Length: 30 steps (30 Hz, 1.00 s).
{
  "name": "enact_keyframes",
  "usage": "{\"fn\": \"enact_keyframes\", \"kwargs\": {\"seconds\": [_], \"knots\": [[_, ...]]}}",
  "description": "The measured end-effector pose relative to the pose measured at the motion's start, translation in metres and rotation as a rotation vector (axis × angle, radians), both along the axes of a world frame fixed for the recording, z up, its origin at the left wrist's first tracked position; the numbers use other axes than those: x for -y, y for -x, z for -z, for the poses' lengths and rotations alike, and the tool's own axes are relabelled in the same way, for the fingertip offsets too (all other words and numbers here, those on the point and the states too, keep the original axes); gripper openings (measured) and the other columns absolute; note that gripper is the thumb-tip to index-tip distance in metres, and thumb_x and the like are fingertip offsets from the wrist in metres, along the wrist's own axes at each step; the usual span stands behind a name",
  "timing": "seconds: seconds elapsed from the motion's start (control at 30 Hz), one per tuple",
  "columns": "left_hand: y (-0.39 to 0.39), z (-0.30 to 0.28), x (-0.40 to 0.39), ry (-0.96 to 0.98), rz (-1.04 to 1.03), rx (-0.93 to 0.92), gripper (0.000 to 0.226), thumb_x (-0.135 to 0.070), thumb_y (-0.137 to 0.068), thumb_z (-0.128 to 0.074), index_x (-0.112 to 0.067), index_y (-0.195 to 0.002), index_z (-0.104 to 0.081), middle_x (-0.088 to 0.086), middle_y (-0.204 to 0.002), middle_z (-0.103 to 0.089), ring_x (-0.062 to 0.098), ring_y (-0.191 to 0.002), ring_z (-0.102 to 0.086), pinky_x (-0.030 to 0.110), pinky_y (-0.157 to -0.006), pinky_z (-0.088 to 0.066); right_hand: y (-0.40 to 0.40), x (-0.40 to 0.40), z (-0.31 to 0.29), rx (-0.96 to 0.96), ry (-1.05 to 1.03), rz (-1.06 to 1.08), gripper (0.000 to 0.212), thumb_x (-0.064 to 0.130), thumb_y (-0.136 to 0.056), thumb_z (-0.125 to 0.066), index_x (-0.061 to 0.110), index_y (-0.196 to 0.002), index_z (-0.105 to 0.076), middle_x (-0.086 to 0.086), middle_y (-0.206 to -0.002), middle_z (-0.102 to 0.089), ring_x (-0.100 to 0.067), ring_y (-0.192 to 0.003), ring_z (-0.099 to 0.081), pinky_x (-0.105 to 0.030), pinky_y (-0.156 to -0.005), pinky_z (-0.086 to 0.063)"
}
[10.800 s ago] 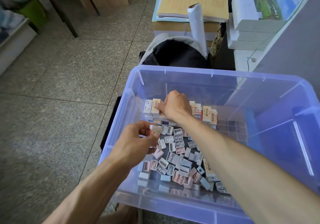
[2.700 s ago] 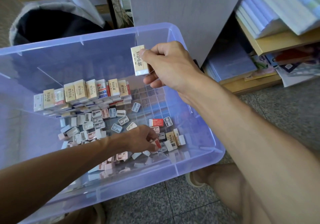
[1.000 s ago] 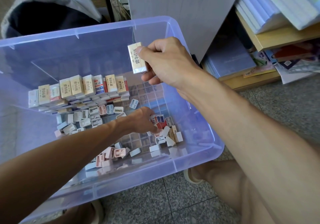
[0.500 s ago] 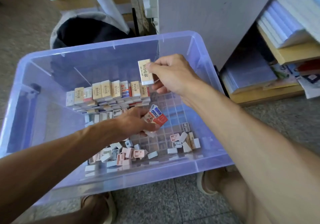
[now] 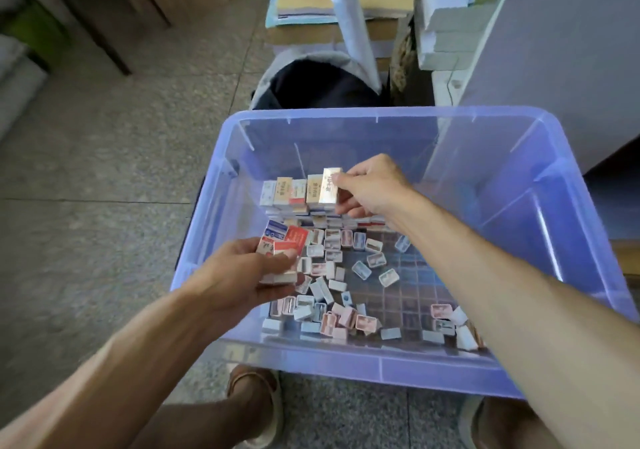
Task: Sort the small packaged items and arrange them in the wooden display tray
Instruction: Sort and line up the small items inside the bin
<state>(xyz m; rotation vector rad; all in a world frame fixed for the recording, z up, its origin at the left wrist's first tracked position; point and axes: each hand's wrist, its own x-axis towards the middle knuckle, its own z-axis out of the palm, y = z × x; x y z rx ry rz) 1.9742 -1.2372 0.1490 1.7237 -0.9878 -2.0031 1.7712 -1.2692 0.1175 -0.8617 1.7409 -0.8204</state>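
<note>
Speckled stone floor (image 5: pixel 104 171) carries a translucent purple plastic bin (image 5: pixel 519 275) of small boxed packets. Sorting is under way: the right hand (image 5: pixel 374 188) pinches a cream upright packet (image 5: pixel 329 185), long axis vertical, at the standing row (image 5: pixel 294 192); seating it flush looks next. The left hand (image 5: pixel 242 275) grips several red-and-white packets (image 5: pixel 284 244).

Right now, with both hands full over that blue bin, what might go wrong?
1. The left hand grips several small packets fanned loosely at once; one could slip out into the loose pile below and need sorting again.
2. The right hand pinches a cream box close to the standing row; a nudge might topple those upright boxes.
</note>
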Motion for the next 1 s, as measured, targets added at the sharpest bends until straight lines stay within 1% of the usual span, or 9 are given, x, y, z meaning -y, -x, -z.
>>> {"fn": "enact_keyframes", "kwargs": {"seconds": [0.1, 0.3, 0.47, 0.63, 0.7, 0.8, 0.87, 0.93, 1.0], "knots": [[-0.009, 0.001, 0.003, 0.016, -0.049, -0.021, 0.015, 0.000, -0.089, -0.063, 0.001, -0.104, -0.064, 0.012, -0.089, -0.073, 0.030, -0.088, -0.070, 0.025, -0.058, -0.057, -0.029, 0.017, 0.012, -0.019, -0.037, -0.073, 0.018, 0.017, -0.097, -0.063, 0.003, -0.090, -0.072, -0.015, -0.082, -0.076, -0.025, -0.076, -0.077, -0.031, -0.063, -0.060], [-0.017, 0.004, 0.003, 0.063, -0.024, -0.022, 0.017, -0.001, -0.091, -0.061, 0.000, -0.108, -0.063, 0.011, -0.088, -0.071, 0.026, -0.081, -0.073, 0.026, -0.059, -0.056, -0.072, 0.063, 0.033, -0.088, -0.025, -0.135, 0.018, 0.020, -0.090, -0.071, 0.008, -0.077, -0.068, -0.016, -0.083, -0.076, -0.033, -0.081, -0.075, -0.050, -0.084, -0.060], [-0.019, 0.004, 0.004, 0.071, -0.026, -0.033, 0.018, -0.002, -0.091, -0.062, -0.001, -0.108, -0.063, 0.016, -0.098, -0.071, 0.030, -0.090, -0.073, 0.027, -0.064, -0.057, -0.079, 0.076, 0.039, -0.198, -0.036, -0.178, 0.018, 0.016, -0.078, -0.083, 0.003, -0.082, -0.073, -0.012, -0.080, -0.076, -0.030, -0.079, -0.075, -0.047, -0.079, -0.062], [-0.018, 0.004, 0.008, 0.062, -0.038, -0.034, 0.019, -0.002, -0.090, -0.063, 0.000, -0.109, -0.063, 0.021, -0.108, -0.069, 0.035, -0.096, -0.071, 0.029, -0.066, -0.057, -0.079, 0.067, 0.028, -0.411, 0.027, -0.317, 0.021, 0.028, -0.094, -0.069, 0.008, -0.087, -0.071, -0.005, -0.067, -0.073, -0.015, -0.059, -0.071, -0.032, -0.071, -0.060], [-0.017, 0.004, 0.008, 0.064, -0.036, -0.027, 0.019, -0.002, -0.090, -0.063, 0.000, -0.109, -0.063, 0.021, -0.109, -0.069, 0.035, -0.097, -0.071, 0.032, -0.069, -0.057, -0.073, 0.058, 0.019, -0.309, 0.035, -0.324, 0.031, 0.031, -0.100, -0.059, 0.007, -0.084, -0.070, -0.003, -0.067, -0.071, -0.013, -0.054, -0.065, -0.029, -0.063, -0.056], [-0.015, 0.004, 0.008, 0.066, -0.055, -0.027, 0.016, -0.002, -0.091, -0.062, 0.000, -0.107, -0.063, 0.020, -0.105, -0.070, 0.035, -0.098, -0.070, 0.034, -0.072, -0.056, -0.058, 0.033, 0.010, 0.042, 0.009, -0.194, 0.043, 0.040, -0.102, -0.051, 0.008, -0.077, -0.066, -0.004, -0.064, -0.064, -0.016, -0.050, -0.056, -0.024, -0.047, -0.044], [-0.013, 0.003, 0.008, 0.069, -0.068, -0.040, 0.015, -0.002, -0.092, -0.061, 0.001, -0.107, -0.063, 0.019, -0.101, -0.070, 0.034, -0.095, -0.069, 0.036, -0.075, -0.056, -0.048, 0.015, 0.007, 0.272, -0.038, -0.234, 0.044, 0.044, -0.099, -0.054, 0.006, -0.083, -0.067, -0.007, -0.068, -0.064, -0.016, -0.052, -0.055, -0.025, -0.047, -0.043], [-0.012, 0.002, 0.010, 0.084, -0.066, -0.060, 0.015, -0.002, -0.092, -0.060, 0.001, -0.106, -0.063, 0.016, -0.096, -0.070, 0.030, -0.090, -0.069, 0.035, -0.075, -0.057, -0.042, 0.003, 0.003, 0.396, -0.097, -0.381, 0.030, 0.032, -0.097, -0.063, 0.003, -0.091, -0.067, -0.011, -0.076, -0.064, -0.016, -0.055, -0.056, -0.024, -0.049, -0.047], [-0.011, 0.000, 0.011, 0.110, -0.045, -0.082, 0.015, -0.002, -0.093, -0.059, 0.001, -0.106, -0.065, 0.013, -0.094, -0.072, 0.027, -0.089, -0.070, 0.034, -0.075, -0.057, -0.037, 0.002, -0.002, 0.405, -0.120, -0.469, 0.012, 0.013, -0.094, -0.067, 0.001, -0.096, -0.065, -0.012, -0.078, -0.063, -0.015, -0.055, -0.055, -0.022, -0.047, -0.049]]}}
